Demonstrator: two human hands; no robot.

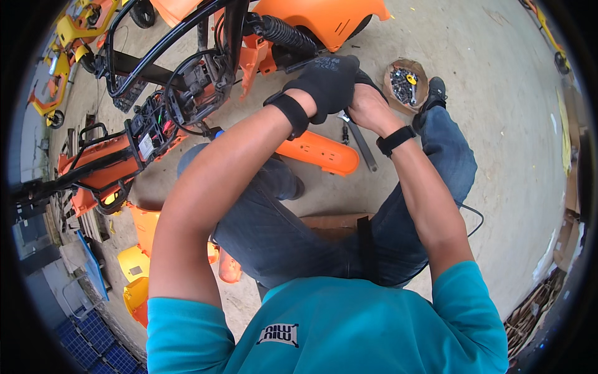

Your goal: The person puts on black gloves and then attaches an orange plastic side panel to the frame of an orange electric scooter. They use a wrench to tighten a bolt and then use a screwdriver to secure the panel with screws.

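My left hand (326, 84), in a black work glove, is closed beside my bare right hand (369, 111), and the two touch. Around the right hand's fingers shows a piece of black fabric (369, 79) that looks like another glove. Those fingers are hidden, so whether they sit inside it or pinch it is unclear. Both wrists wear black straps. Just below the hands, an adjustable wrench (360, 143) lies on the floor with a small dark bolt-like part (345, 133) beside it. An orange plastic panel (321, 152) lies left of the wrench.
A stripped scooter frame (205, 87) with exposed wiring stands at my left, its shock absorber (283, 34) near an orange fender (330, 19). Past my right hand is a sack (418, 70) of metal fasteners. Yellow scooters (65, 31) stand far left; orange and yellow panels (140, 274) lie beside me.
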